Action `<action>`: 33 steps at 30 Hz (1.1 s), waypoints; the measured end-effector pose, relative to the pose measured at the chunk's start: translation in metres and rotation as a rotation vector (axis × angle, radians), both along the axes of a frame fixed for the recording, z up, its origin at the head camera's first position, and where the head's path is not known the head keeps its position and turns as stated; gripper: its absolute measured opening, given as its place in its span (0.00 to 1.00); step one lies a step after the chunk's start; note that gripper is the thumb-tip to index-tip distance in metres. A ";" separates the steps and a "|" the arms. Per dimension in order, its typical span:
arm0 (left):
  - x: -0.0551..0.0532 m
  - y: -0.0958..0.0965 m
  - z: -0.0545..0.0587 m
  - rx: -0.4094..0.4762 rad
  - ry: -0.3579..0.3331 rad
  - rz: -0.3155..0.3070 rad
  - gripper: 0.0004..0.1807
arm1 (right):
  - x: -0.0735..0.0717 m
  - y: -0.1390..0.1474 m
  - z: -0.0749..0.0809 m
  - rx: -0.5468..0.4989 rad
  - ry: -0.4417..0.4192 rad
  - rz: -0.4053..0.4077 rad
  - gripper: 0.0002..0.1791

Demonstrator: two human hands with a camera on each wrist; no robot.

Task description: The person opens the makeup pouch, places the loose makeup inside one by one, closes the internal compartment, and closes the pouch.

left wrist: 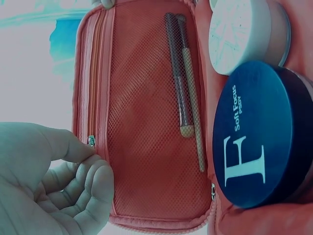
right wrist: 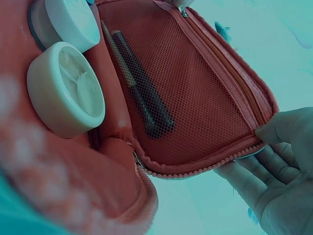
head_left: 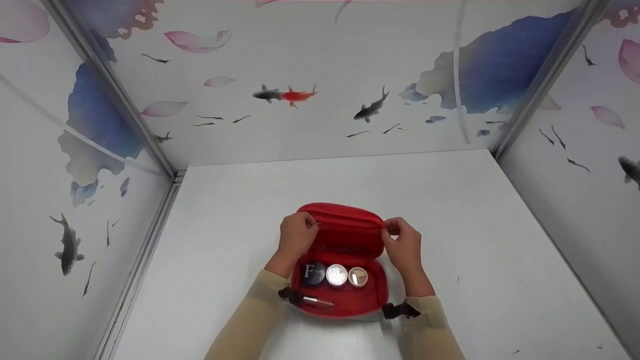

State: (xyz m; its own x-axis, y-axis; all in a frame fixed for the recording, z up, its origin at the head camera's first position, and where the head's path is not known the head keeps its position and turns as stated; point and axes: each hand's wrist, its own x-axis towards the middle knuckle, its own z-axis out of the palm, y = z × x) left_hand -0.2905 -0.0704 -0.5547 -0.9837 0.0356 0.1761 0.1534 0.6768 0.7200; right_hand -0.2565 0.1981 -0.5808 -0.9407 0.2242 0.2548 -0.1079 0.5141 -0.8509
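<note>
Both hands hold up the lid of an open red pouch [head_left: 345, 240] on the white table [head_left: 500, 240].

Pouch sits mid-table, close to the person; lid flap stands upright at its far side, w/ a mesh pocket [left wrist: 151, 122] inside holding two thin brushes [left wrist: 183, 83]. Left hand [head_left: 296, 235] pinches the lid's left edge, thumb and curled fingers on the zip seam; right hand [head_left: 404, 242] pinches the right edge the same way. In the pouch base, nearest the lid: dark round jar [head_left: 313, 272], white-lidded jar [head_left: 336, 274], small tan-topped jar [head_left: 358, 276], left to right. A slim tube [head_left: 317, 301] lies at the near edge. Judgement: keep both pinches level, so the lid moves evenly and brushes stay in the mesh.
</note>
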 end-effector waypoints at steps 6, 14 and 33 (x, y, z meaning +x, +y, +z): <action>0.000 -0.007 0.001 -0.003 -0.016 0.026 0.07 | 0.000 -0.001 0.001 -0.007 -0.013 0.006 0.07; -0.001 -0.014 0.001 -0.006 -0.020 0.056 0.06 | 0.000 -0.001 0.000 -0.012 -0.067 0.010 0.07; -0.006 -0.027 -0.003 0.004 -0.033 0.088 0.07 | 0.000 -0.001 -0.004 -0.016 -0.009 -0.005 0.07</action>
